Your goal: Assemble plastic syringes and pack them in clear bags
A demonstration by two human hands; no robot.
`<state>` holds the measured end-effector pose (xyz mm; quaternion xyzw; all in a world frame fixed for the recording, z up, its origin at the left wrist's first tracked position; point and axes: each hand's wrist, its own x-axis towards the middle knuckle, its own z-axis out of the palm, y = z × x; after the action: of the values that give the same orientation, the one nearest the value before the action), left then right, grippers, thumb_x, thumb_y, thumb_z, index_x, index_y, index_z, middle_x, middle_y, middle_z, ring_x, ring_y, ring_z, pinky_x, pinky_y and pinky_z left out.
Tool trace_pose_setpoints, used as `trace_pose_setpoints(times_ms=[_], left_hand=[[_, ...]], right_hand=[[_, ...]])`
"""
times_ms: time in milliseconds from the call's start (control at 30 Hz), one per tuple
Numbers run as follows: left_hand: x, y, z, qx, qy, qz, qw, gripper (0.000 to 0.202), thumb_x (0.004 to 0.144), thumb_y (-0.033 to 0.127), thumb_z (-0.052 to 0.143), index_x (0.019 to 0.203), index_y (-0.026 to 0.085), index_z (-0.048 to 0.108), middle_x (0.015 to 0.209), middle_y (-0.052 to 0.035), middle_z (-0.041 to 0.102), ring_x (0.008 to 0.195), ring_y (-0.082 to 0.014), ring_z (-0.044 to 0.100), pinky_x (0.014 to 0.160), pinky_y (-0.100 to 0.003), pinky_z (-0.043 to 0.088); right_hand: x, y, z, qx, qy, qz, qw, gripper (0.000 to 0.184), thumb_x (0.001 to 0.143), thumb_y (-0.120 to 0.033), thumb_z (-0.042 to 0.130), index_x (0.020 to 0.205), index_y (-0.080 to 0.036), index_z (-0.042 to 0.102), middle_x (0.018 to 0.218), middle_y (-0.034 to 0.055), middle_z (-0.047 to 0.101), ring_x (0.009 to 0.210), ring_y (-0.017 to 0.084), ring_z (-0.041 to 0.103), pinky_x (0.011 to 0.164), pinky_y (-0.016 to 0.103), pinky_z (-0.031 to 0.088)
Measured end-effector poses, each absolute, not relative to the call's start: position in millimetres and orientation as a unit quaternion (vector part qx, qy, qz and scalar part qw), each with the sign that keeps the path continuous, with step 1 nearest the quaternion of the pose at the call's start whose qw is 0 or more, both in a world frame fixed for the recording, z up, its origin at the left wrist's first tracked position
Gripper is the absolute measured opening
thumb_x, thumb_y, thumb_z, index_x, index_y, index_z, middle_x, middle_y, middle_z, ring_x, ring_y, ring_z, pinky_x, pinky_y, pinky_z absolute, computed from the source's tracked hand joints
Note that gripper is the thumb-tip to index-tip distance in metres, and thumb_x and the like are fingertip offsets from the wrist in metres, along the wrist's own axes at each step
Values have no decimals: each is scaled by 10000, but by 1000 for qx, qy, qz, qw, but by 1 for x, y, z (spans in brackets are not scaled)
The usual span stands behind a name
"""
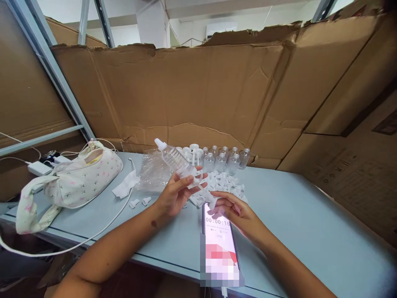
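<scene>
My left hand (176, 193) is closed around a clear ribbed plastic bottle (176, 159) with a white pointed tip. The bottle lies tilted in the grip, its tip toward the upper left. A few inches to the right, my right hand (238, 211) pinches a small white plastic cap (212, 202) above the top of a phone (218, 244). Behind both hands spreads a pile of small white plastic caps (223, 182). Several clear ribbed bottles (220, 162) stand upright past the pile, beside white pump-like tops (194, 151).
Cardboard walls (186, 91) enclose the back and right of the grey table (279, 215). On the left sit a floral bag (83, 178), a crumpled tissue (126, 185) and a white cable (102, 231). Clear plastic wrap (151, 171) lies behind my left hand, two loose caps (140, 202) nearer.
</scene>
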<state>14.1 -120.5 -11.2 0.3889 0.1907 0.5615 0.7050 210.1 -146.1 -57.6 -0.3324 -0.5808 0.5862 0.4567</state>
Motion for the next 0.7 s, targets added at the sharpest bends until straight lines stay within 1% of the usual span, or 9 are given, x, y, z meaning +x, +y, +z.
trace_pose_setpoints(times_ms=[67, 167, 233, 333, 400, 433, 567, 700], left_hand=[[18, -121, -19, 418, 208, 524, 712, 393, 659, 272, 797, 991, 194, 601, 1136, -64, 630, 1090, -262, 580, 993, -443, 391], [25, -122, -31, 483, 214, 462, 713, 464, 680, 370, 788, 1055, 158, 613, 1102, -106, 647, 1084, -254, 576, 987, -392, 369], [29, -123, -38, 509, 210, 440, 709, 472, 714, 435, 751, 1065, 148, 622, 1096, -116, 649, 1057, -240, 578, 938, -360, 385], [32, -125, -44, 516, 237, 434, 699, 444, 722, 488, 728, 1000, 152, 642, 1036, -101, 666, 934, -199, 592, 802, -300, 404], [33, -127, -45, 507, 247, 436, 701, 414, 712, 467, 745, 964, 154, 644, 987, -87, 675, 863, -174, 589, 738, -272, 397], [34, -127, -45, 499, 244, 440, 705, 393, 713, 440, 752, 963, 157, 643, 972, -78, 677, 846, -165, 589, 732, -266, 399], [36, -130, -46, 472, 225, 461, 717, 286, 763, 341, 731, 970, 164, 645, 952, -62, 677, 862, -154, 609, 813, -276, 427], [38, -132, -47, 468, 225, 462, 719, 271, 782, 338, 712, 963, 145, 655, 949, -76, 680, 878, -167, 626, 854, -298, 441]], right_hand=[[211, -145, -56, -344, -569, 566, 487, 354, 769, -430, 705, 1068, -257, 631, 802, 13, 619, 736, 168, 663, 703, 325, 528], [213, -145, -55, -351, -555, 543, 523, 356, 752, -417, 726, 1066, -269, 645, 792, 7, 622, 722, 151, 640, 674, 288, 511], [215, -145, -55, -350, -538, 549, 536, 388, 736, -395, 746, 1094, -295, 636, 782, -7, 615, 716, 141, 625, 675, 278, 504], [217, -146, -55, -355, -501, 578, 538, 475, 688, -344, 793, 1132, -316, 627, 820, -12, 628, 764, 138, 610, 721, 276, 492], [217, -144, -56, -360, -483, 598, 528, 482, 653, -328, 818, 1106, -298, 656, 867, 5, 645, 825, 151, 604, 763, 286, 481], [217, -144, -57, -360, -476, 608, 523, 468, 640, -329, 825, 1080, -288, 674, 884, 14, 654, 844, 158, 602, 781, 295, 475], [216, -140, -61, -340, -462, 625, 529, 416, 631, -330, 826, 1026, -289, 698, 898, 21, 671, 861, 173, 603, 831, 329, 459], [214, -140, -61, -336, -456, 622, 540, 412, 621, -302, 830, 1012, -301, 700, 923, 16, 678, 885, 177, 600, 847, 328, 447]])
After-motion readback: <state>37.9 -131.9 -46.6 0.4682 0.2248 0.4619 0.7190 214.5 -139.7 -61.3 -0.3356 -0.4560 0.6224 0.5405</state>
